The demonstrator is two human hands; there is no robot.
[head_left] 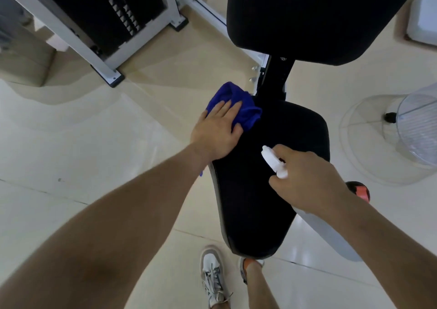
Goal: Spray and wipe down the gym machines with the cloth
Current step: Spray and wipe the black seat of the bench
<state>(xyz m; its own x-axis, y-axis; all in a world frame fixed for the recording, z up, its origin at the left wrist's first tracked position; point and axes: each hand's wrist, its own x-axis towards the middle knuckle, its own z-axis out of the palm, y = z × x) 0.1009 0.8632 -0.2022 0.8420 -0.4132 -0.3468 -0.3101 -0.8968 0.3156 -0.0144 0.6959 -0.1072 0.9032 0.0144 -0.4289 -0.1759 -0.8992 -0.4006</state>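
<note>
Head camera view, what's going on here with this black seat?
A person is cleaning a black seat pad. Their left hand presses a blue cloth flat against the pad's far left edge, fingers straight. Their right hand grips a white spray bottle over the middle of the seat, nozzle pointing toward the cloth. The backrest pad sits beyond, and a floor fan stands to the right.
</note>
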